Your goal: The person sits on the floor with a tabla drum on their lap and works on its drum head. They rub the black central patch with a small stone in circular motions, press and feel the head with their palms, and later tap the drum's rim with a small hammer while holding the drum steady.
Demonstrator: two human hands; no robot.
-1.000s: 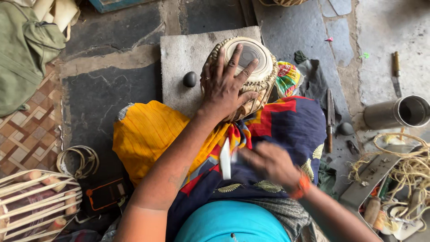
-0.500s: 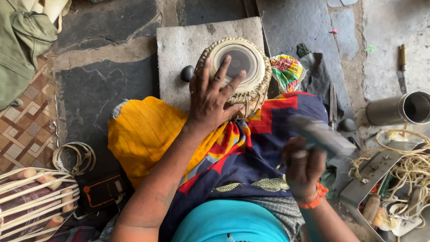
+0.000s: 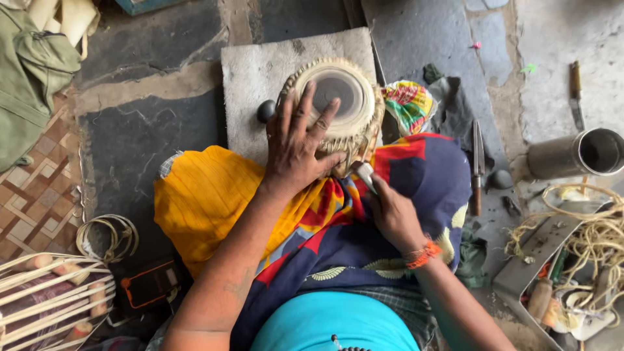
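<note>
Head view: a small hand drum (image 3: 341,104) sits at the centre top, resting against the person's lap on a grey stone slab (image 3: 260,71). Its pale round skin has a dark circular patch in the middle, and woven lacing runs around the rim. The head faces up toward the camera, tilted slightly to 12 o'clock; the body's long axis runs down and away under the hand, mostly hidden.

The left hand (image 3: 296,146) lies flat on the drum head with fingers spread, pressing rather than gripping, and covers its 7 o'clock portion. The right hand (image 3: 390,211) is closed around a small hammer (image 3: 364,172), whose pale head touches the drum's rim at 5 o'clock.

A dark round stone (image 3: 265,110) lies on the slab at the drum's 9 o'clock. A multicoloured cloth bundle (image 3: 409,104) sits just beside it at 3 o'clock. Farther toward 3 o'clock are a long tool (image 3: 478,169), a metal cylinder (image 3: 578,153) and coiled rope (image 3: 591,237). At 8 o'clock, well apart, lies another laced drum (image 3: 52,299)
</note>
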